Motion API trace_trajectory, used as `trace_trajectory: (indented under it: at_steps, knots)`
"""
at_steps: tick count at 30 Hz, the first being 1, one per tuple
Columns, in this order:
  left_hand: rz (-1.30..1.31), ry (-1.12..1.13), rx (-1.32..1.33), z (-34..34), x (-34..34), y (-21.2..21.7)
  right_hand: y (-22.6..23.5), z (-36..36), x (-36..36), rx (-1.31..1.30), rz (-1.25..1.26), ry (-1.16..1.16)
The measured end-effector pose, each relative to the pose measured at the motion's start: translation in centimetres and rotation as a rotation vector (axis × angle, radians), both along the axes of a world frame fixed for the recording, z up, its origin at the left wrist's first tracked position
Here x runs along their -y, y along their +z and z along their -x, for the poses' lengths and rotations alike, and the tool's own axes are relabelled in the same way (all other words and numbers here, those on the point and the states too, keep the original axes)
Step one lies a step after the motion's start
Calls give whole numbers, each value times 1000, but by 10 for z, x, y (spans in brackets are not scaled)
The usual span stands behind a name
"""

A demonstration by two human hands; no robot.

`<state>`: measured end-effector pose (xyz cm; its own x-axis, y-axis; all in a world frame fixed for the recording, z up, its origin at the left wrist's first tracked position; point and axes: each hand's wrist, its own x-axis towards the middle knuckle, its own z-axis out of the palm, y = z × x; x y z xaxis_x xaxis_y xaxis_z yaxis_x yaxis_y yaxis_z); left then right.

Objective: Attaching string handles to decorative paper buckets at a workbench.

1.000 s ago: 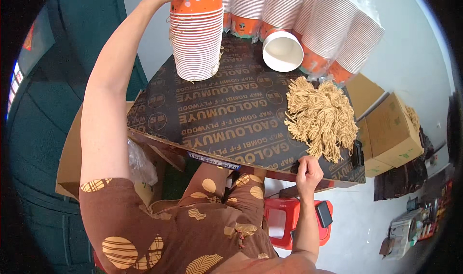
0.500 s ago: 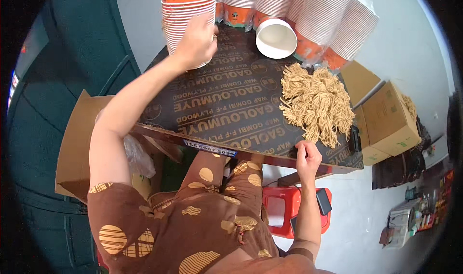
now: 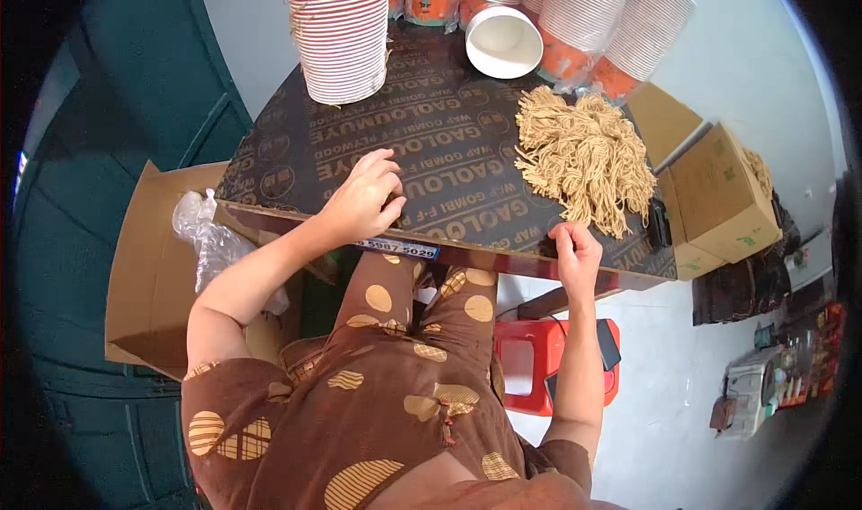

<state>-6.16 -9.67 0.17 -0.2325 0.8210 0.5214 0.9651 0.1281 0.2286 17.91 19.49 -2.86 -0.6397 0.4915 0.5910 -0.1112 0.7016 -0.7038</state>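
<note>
My left hand [image 3: 364, 197] hovers above the table's near edge, fingers loosely bent and apart, with nothing visible in it. Close to the same edge, farther right, my right hand [image 3: 577, 251] is closed with thumb and forefinger together; whatever it may hold is hidden. Just beyond it lies a heap of tan, twisted, cord-like strands [image 3: 588, 164]. A tall stack of nested paper tubs [image 3: 341, 43], white-rimmed and orange, stands at the far left of the table, with a few strands sticking out at its side. One white tub [image 3: 505, 45] rests apart, its mouth facing me.
Several plastic-wrapped tub stacks [image 3: 588, 16] line the back of the dark printed table [image 3: 404, 142]. Cardboard boxes [image 3: 723, 182] are at the right. An open carton [image 3: 148, 268] with clear plastic stands lower left. A red stool [image 3: 525, 366] is under the right side.
My left hand has come away from the tall tub stack, back toward me to the near edge. My right hand stays about where it was. The view has shifted slightly.
</note>
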Motion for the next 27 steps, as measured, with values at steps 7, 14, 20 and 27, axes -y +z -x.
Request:
trace_trajectory:
  at_steps: [7, 14, 20, 27]
  knots:
    - [-213, 82, 107, -9, 2, -11, 4, -2, 2, 32, 24, 6]
    - [-266, 79, 41, -16, 1, -9, 2, -3, 0, 27, 46, 20]
    - [-305, 88, -17, -19, -1, -10, 4, -4, 3, 38, 71, 28]
    - [-326, 81, -41, -19, -3, -11, 2, -2, -1, 26, 76, 47]
